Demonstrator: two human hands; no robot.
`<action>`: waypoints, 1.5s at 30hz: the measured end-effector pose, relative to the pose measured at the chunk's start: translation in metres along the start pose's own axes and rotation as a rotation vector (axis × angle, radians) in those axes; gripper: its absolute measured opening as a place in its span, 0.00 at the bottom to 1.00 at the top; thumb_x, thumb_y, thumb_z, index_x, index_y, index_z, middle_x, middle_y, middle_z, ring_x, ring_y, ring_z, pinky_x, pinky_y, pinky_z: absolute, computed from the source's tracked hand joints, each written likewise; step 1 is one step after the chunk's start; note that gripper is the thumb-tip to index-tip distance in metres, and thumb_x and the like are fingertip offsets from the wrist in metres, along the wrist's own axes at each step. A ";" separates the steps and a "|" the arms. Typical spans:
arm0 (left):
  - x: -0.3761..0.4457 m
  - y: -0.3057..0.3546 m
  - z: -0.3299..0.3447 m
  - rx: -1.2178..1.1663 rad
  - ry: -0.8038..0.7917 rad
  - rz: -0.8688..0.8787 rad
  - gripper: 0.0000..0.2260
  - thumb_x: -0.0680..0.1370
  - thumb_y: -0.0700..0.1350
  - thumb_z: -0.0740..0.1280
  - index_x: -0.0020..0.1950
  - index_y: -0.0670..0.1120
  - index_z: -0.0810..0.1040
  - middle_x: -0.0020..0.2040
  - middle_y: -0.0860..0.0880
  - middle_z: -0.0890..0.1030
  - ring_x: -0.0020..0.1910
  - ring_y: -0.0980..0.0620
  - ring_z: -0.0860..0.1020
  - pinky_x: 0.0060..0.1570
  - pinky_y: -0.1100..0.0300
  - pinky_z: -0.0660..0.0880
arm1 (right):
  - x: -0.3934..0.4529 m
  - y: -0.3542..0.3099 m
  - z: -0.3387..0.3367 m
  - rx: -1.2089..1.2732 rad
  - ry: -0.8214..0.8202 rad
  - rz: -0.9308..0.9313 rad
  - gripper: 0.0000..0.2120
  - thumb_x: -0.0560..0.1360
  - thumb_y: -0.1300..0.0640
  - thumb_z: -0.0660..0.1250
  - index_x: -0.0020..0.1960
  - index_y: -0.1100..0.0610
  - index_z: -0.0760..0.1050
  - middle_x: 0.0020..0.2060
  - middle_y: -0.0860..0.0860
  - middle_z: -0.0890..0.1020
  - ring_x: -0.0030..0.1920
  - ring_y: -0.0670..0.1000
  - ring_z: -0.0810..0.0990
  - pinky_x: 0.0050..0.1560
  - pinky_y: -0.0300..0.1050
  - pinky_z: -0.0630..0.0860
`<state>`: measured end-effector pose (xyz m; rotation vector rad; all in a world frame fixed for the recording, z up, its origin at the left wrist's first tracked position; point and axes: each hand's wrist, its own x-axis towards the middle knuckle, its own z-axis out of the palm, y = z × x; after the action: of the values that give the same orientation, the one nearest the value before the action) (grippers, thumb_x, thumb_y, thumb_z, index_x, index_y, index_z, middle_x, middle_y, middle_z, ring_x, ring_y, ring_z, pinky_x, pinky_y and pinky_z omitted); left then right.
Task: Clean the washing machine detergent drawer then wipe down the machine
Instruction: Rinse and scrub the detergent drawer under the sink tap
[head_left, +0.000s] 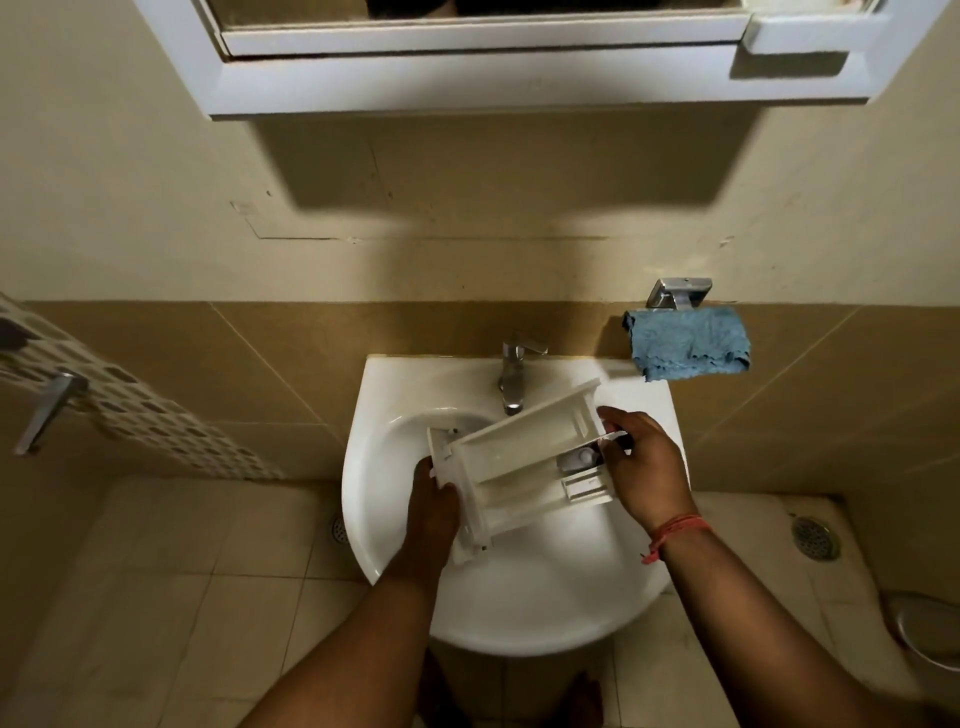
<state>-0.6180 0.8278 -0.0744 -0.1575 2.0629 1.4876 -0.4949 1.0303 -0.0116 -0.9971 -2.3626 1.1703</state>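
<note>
white plastic detergent drawer (524, 467) over white ceramic sink (561, 592) | my left hand (434, 512) clasps its front end | my right hand (644, 467) pinches far end | long axis spans between them, below chrome tap (514, 374)

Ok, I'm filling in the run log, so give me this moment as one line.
stage: drawer cleaning | left hand: holds detergent drawer front end | right hand: at drawer back end | drawer: over sink | tap: no water visible | blue cloth: hanging, unused

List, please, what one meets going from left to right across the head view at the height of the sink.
Perforated white panel → left hand → detergent drawer → right hand → round floor drain.
</note>
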 end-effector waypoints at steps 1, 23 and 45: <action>-0.001 0.000 -0.004 -0.003 0.023 0.012 0.22 0.77 0.32 0.57 0.68 0.49 0.68 0.54 0.49 0.77 0.55 0.44 0.77 0.58 0.46 0.76 | -0.002 0.001 0.002 0.012 -0.010 0.002 0.20 0.75 0.70 0.64 0.64 0.56 0.77 0.53 0.49 0.78 0.52 0.51 0.78 0.54 0.35 0.68; -0.010 0.038 -0.022 0.292 0.315 0.165 0.18 0.80 0.43 0.64 0.69 0.44 0.70 0.62 0.41 0.72 0.61 0.40 0.74 0.61 0.51 0.70 | -0.050 0.023 0.084 0.244 -0.100 0.644 0.32 0.77 0.59 0.68 0.76 0.66 0.58 0.72 0.62 0.59 0.71 0.62 0.65 0.72 0.49 0.63; -0.043 0.012 -0.023 0.242 0.401 0.091 0.21 0.75 0.56 0.70 0.57 0.43 0.72 0.53 0.46 0.78 0.50 0.46 0.79 0.51 0.54 0.75 | -0.065 0.005 0.103 1.129 -0.261 0.777 0.13 0.83 0.60 0.55 0.67 0.56 0.70 0.58 0.59 0.80 0.53 0.56 0.82 0.46 0.50 0.81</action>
<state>-0.5966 0.8017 -0.0379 -0.2884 2.5820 1.3246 -0.5037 0.9279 -0.0780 -1.3044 -0.9550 2.5557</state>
